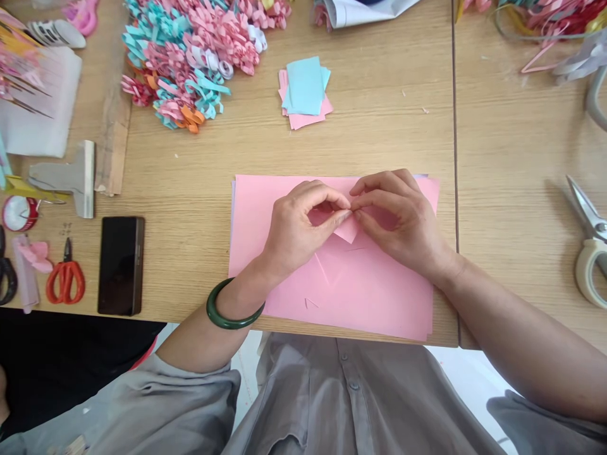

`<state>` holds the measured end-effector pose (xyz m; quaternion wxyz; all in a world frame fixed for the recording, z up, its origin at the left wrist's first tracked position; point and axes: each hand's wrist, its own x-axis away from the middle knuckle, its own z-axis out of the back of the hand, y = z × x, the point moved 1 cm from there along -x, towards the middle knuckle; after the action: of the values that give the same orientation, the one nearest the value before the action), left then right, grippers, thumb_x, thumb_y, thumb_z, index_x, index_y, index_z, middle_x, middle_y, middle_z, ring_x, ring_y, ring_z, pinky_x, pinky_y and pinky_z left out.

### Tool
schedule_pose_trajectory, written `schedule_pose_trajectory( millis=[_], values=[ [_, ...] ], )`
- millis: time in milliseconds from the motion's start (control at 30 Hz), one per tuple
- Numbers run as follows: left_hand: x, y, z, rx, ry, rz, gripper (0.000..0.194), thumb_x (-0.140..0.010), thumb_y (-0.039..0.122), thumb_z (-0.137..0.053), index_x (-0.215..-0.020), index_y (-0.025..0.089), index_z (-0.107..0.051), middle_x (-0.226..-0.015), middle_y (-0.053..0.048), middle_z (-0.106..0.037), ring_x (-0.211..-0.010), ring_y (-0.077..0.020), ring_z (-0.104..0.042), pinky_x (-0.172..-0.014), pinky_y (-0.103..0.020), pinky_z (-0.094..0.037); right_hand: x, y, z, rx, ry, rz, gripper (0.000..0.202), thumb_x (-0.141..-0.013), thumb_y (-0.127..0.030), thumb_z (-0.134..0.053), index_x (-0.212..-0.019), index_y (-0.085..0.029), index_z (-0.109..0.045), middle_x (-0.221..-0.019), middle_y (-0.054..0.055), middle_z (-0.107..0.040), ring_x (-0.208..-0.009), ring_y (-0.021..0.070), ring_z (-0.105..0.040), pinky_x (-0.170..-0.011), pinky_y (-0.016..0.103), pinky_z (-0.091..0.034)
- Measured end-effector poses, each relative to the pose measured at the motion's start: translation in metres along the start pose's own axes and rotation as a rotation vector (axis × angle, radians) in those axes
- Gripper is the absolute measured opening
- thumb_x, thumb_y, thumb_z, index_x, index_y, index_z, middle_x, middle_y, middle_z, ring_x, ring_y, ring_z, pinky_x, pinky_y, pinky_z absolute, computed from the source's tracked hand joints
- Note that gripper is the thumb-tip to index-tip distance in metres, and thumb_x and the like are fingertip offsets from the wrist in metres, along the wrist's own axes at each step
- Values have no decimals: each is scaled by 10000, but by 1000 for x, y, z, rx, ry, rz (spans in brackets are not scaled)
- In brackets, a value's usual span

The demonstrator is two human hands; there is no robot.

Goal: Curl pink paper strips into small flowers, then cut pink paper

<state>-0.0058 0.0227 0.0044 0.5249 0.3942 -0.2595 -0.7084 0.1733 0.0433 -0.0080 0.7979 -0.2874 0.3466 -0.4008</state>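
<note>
My left hand [303, 224] and my right hand [403, 218] meet over a stack of large pink paper sheets [284, 303]. Between them is a small piece of pink paper [349, 231], its lower corner pointing down toward me. The thumb and fingers of each hand pinch its upper edge, and the fingertips touch. The fingers hide most of that edge. Thin paper slivers [312, 303] lie on the large sheet below the hands. A green bangle [236, 306] circles my left wrist.
Small blue and pink paper squares [306, 88] lie beyond the sheets, near a heap of curled paper strips [194, 57]. At left are a phone [121, 265], red-handled scissors [65, 278] and a metal clip [71, 177]. Larger scissors [588, 208] and a tape roll [590, 272] lie right.
</note>
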Motion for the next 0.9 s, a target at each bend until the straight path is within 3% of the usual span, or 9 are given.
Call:
schedule_pose_trajectory(
  millis=[333,567,700,800,900],
  values=[
    [-1,-1,3,-79,-85,-70,108,-818,138,-707,-749,199,-650,-771,13,-705,-776,-137,-628,-722,-274,-498,-1,0,2,-24,-29,-2,160,-911,-378,-642,-819,-276,-725,-999,43,-691,-1000,233,-570,-878,436,-494],
    [0,0,4,-131,-53,-107,133,-839,179,-710,-723,206,-650,-755,12,-708,-781,-150,-632,-728,-305,-503,-2,-4,2,-33,-39,13,114,-910,-311,-639,-839,-259,-711,-1006,47,-709,-1006,241,-585,-892,443,-500],
    [-1,1,5,-95,-24,-108,132,-814,157,-736,-721,201,-654,-781,6,-730,-795,-156,-653,-776,-327,-522,-1,-6,5,-37,75,-26,79,-920,-302,-618,-932,-269,-688,-1059,58,-694,-1035,248,-618,-922,461,-504],
    [-2,3,7,-37,-12,-66,135,-795,170,-760,-714,206,-659,-754,3,-729,-762,-158,-657,-752,-331,-541,-1,-5,10,-37,226,-134,125,-925,-371,-613,-942,-258,-663,-1016,70,-688,-946,238,-640,-773,405,-534],
    [-1,4,9,48,2,33,111,-790,192,-770,-731,201,-676,-773,-7,-735,-756,-153,-672,-730,-311,-565,0,-5,12,-67,222,-294,301,-925,-489,-592,-781,-228,-632,-665,15,-616,-601,157,-564,-522,315,-421]
  ],
)
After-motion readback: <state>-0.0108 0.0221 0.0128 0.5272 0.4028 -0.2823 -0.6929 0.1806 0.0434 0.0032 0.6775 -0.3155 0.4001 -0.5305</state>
